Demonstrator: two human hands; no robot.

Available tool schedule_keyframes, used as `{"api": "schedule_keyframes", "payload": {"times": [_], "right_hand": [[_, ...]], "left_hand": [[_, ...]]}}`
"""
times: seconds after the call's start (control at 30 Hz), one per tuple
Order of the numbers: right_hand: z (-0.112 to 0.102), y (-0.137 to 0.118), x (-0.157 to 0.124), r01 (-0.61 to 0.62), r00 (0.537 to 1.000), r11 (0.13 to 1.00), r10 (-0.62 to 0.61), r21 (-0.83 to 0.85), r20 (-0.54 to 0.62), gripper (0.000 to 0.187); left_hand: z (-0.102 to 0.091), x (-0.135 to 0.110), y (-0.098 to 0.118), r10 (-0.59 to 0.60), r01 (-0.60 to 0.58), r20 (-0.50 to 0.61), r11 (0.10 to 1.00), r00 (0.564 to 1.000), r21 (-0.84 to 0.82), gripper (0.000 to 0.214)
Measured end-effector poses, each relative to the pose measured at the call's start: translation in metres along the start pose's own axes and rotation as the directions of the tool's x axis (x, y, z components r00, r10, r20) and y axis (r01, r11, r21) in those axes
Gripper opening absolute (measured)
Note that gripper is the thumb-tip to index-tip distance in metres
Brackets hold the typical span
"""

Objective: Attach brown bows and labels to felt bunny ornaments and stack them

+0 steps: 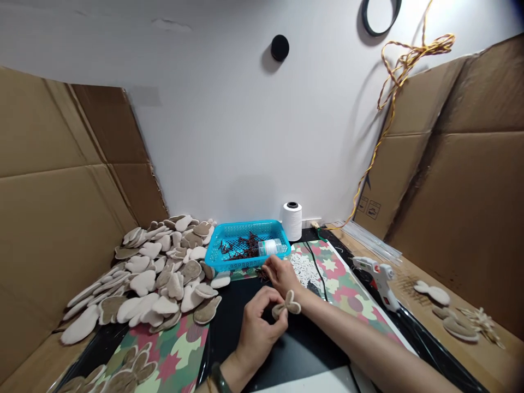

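Toward six o'clock from the blue basket (213, 256), the left hand (260, 323) pinches a small lobed felt piece (293, 307) between thumb and fingertips, while the right hand (283, 277), forearm slanting in from four o'clock, bends its fingers by dark strands (261, 274), any grip impossible to tell.

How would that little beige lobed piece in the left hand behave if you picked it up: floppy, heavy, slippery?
The lobed piece is probably light, being small and held in just a pinch by the left hand. It likely keeps some shape, since its lobes stand out unsupported. Its matte, fabric-like surface suggests it wouldn't be very slippery.
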State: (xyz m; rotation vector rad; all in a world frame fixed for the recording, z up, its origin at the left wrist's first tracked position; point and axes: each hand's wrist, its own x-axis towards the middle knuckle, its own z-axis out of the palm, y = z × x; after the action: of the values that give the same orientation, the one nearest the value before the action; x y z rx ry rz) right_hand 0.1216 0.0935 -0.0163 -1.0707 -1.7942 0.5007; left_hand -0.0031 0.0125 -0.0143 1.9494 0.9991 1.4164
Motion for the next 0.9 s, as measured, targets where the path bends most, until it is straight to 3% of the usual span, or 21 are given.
{"api": "schedule_keyframes", "payload": {"times": [0.1,0.17,0.27,0.37,0.43,0.53,0.7,0.8,0.9], "right_hand": [[-0.02,-0.008,0.007,0.06,0.998,0.998,-0.06,0.002,-0.01,0.009],[-0.038,-0.016,0.0,0.105,0.991,0.994,-0.103,0.02,-0.089,0.019],[-0.057,-0.023,-0.021,0.02,0.985,0.991,0.002,0.13,-0.17,0.024],[-0.056,-0.019,-0.041,-0.233,0.972,0.893,0.224,0.385,0.068,0.044],[-0.048,-0.013,-0.049,-0.356,0.933,0.788,0.27,0.502,0.238,0.05],[-0.038,-0.006,-0.054,-0.377,0.925,0.731,0.262,0.569,0.275,0.05],[-0.038,-0.01,-0.058,-0.278,0.959,0.786,0.258,0.552,0.116,0.047],[-0.038,-0.016,-0.061,-0.269,0.955,0.773,0.293,0.574,0.054,0.045],[-0.033,-0.019,-0.062,-0.31,0.938,0.685,0.335,0.659,0.093,0.044]], "left_hand": [[0.0,0.0,0.0,0.015,-0.013,-0.043,0.999,0.999,0.045,0.008],[-0.002,0.0,-0.001,0.016,-0.01,-0.08,0.998,0.997,0.067,0.007],[-0.001,0.0,-0.004,-0.005,0.01,-0.098,0.999,0.995,0.047,0.006],[0.002,-0.002,-0.007,-0.059,0.055,-0.109,0.998,0.992,-0.039,0.008],[0.004,-0.002,-0.008,-0.136,0.121,-0.097,0.981,0.986,-0.152,0.012],[0.005,0.0,-0.009,-0.328,0.3,-0.006,0.872,0.945,-0.387,0.023],[0.009,0.001,-0.01,-0.589,0.55,0.165,0.568,0.791,-0.612,0.042],[0.014,-0.001,-0.01,-0.643,0.568,0.17,0.482,0.746,-0.667,0.044],[0.015,-0.002,-0.009,-0.643,0.519,0.102,0.503,0.759,-0.691,0.04]]}}
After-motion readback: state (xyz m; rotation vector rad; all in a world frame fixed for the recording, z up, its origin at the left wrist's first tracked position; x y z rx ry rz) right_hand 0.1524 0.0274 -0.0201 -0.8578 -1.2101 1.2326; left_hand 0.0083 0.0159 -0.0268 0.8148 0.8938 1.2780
